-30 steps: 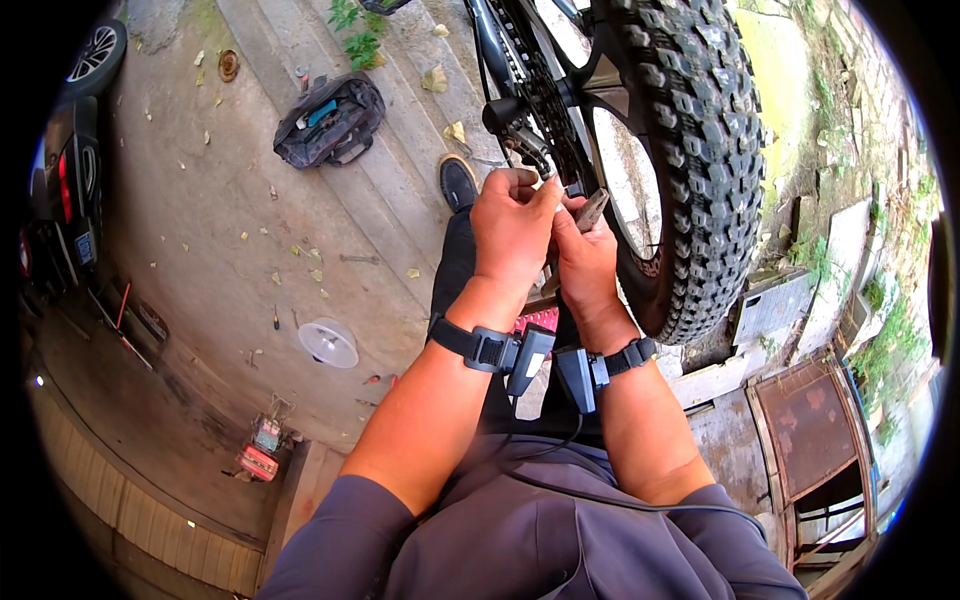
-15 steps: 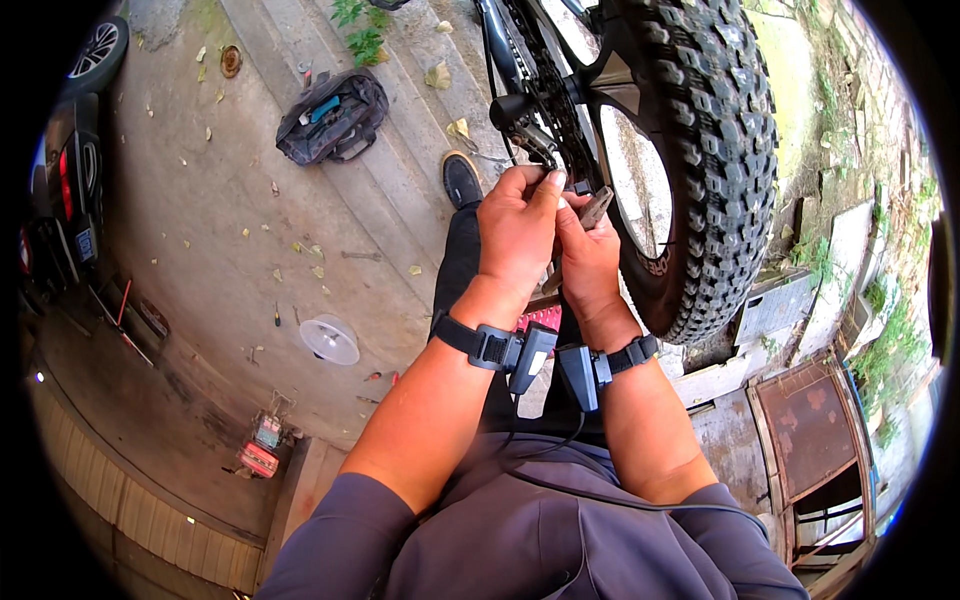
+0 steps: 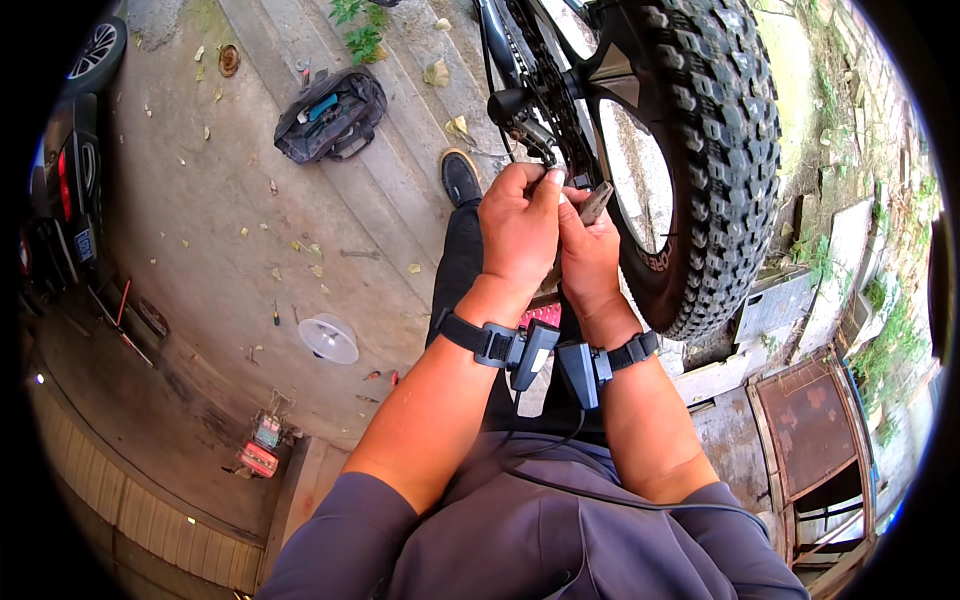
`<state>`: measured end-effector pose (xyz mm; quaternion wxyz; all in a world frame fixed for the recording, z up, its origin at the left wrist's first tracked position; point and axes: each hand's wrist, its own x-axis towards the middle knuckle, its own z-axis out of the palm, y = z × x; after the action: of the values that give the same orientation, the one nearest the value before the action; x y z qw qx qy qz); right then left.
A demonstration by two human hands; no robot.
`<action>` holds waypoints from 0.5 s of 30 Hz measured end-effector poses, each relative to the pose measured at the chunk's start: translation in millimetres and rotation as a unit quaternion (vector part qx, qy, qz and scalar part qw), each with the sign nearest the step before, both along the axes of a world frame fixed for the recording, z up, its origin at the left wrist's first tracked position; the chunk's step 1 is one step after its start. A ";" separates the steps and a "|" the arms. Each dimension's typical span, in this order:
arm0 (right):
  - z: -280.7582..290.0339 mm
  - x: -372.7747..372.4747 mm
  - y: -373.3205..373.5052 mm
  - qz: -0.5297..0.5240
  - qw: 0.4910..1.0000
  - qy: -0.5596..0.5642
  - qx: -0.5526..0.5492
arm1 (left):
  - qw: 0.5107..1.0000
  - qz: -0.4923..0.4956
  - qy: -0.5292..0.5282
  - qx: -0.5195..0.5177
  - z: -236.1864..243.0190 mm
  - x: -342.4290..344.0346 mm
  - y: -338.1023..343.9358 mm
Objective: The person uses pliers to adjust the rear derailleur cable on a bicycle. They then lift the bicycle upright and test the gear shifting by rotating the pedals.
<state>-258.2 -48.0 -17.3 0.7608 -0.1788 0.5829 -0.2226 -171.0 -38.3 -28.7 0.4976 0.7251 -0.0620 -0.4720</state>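
Pliers (image 3: 597, 203) in curled right hand (image 3: 589, 252)

From my remote seat I make out pale characters on the blue plate (image 3: 84, 245) of the dark car (image 3: 85, 118) and marks on the black wheel rim (image 3: 655, 262), too small for me to read

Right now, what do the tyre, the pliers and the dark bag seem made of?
Tyre: likely rubber, matte black, thickly knobbed. Pliers: probably metal, dull brownish grey, stiff tapered tip. Dark bag: apparently fabric, matte, with slumped, creased sides.
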 end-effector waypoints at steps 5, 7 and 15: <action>-1.4 2.5 2.7 -0.045 0.998 -0.037 0.000 | 0.999 0.009 0.020 0.033 12.7 -0.8 -12.0; 0.1 3.1 2.3 -0.051 0.998 -0.041 0.007 | 0.998 0.010 0.039 0.040 16.7 0.6 -15.6; -1.9 1.8 2.9 -0.049 0.997 -0.055 -0.003 | 0.998 -0.012 0.057 0.010 10.2 3.3 -8.2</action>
<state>-256.4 -45.1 -19.2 0.7792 -0.1396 0.5478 -0.2708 -167.7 -46.5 -18.5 0.4872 0.7011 -0.0377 -0.5193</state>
